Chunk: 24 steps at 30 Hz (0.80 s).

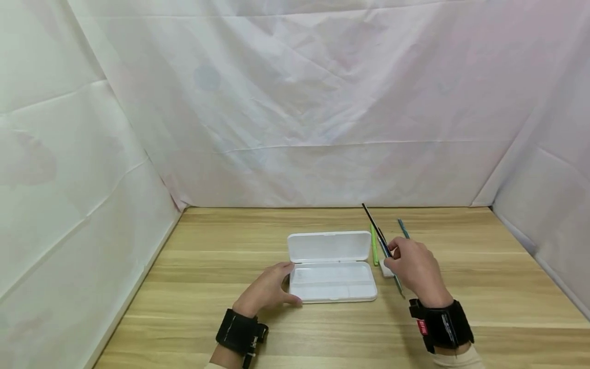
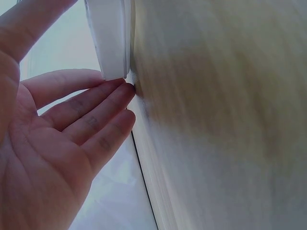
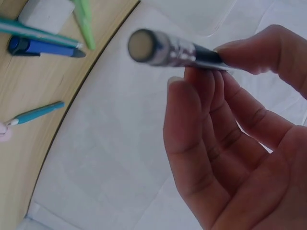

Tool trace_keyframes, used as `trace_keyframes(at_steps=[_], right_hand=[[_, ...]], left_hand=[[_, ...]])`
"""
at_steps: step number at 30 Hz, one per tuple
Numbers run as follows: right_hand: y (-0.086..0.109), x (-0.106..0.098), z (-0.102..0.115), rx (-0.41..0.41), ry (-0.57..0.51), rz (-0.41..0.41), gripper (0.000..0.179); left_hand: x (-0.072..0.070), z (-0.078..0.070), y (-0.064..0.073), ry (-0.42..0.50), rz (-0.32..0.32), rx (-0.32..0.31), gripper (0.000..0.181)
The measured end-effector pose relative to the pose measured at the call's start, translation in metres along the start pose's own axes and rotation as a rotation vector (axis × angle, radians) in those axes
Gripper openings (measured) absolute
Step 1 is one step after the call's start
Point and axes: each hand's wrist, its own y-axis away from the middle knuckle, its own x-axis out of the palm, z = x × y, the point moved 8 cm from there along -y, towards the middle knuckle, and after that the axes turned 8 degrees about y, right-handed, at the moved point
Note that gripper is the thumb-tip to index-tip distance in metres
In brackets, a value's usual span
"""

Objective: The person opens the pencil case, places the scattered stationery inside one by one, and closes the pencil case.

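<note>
My right hand point(image 1: 415, 266) pinches a dark pencil point(image 1: 374, 223) between thumb and fingers, its far end tilted up over the table. In the right wrist view the pencil's eraser end point(image 3: 142, 45), in a silvery band, points toward the camera. My left hand point(image 1: 267, 289) rests at the left end of an open white pencil case point(image 1: 332, 301), thumb by the front corner. In the left wrist view its nearly straight fingers point(image 2: 98, 108) touch the end of the case. The case's lid point(image 1: 329, 246) leans back, and its two compartments hold nothing visible.
Right of the case lie a light green slim item point(image 1: 374, 248), a white eraser point(image 1: 386, 269), a teal pencil point(image 3: 41, 32) and a blue pen point(image 3: 48, 47). Another blue pen point(image 1: 403, 228) lies beyond the right hand. White cloth point(image 1: 322, 102) walls the wooden table.
</note>
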Motion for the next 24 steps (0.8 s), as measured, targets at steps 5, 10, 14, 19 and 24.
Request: trace_keyframes(at_steps=[5, 10, 14, 19, 24], right_hand=[[0.001, 0.001, 0.011, -0.037, -0.005, -0.011, 0.021], [0.002, 0.0, 0.021, -0.081, -0.009, -0.041, 0.018], [0.002, 0.003, 0.028, -0.123, -0.012, -0.067, 0.018], [0.004, 0.009, 0.038, -0.163, -0.015, -0.071, 0.018], [0.004, 0.017, 0.046, -0.186, -0.015, -0.045, 0.017]], left_hand=[[0.0, -0.001, 0.0, -0.011, -0.001, -0.016, 0.091], [-0.002, -0.002, 0.0, -0.013, 0.001, -0.033, 0.092], [-0.002, -0.002, 0.0, -0.013, 0.002, -0.036, 0.092], [-0.002, -0.004, 0.001, -0.011, 0.003, -0.031, 0.092], [-0.002, -0.005, 0.0, -0.009, 0.003, -0.028, 0.091]])
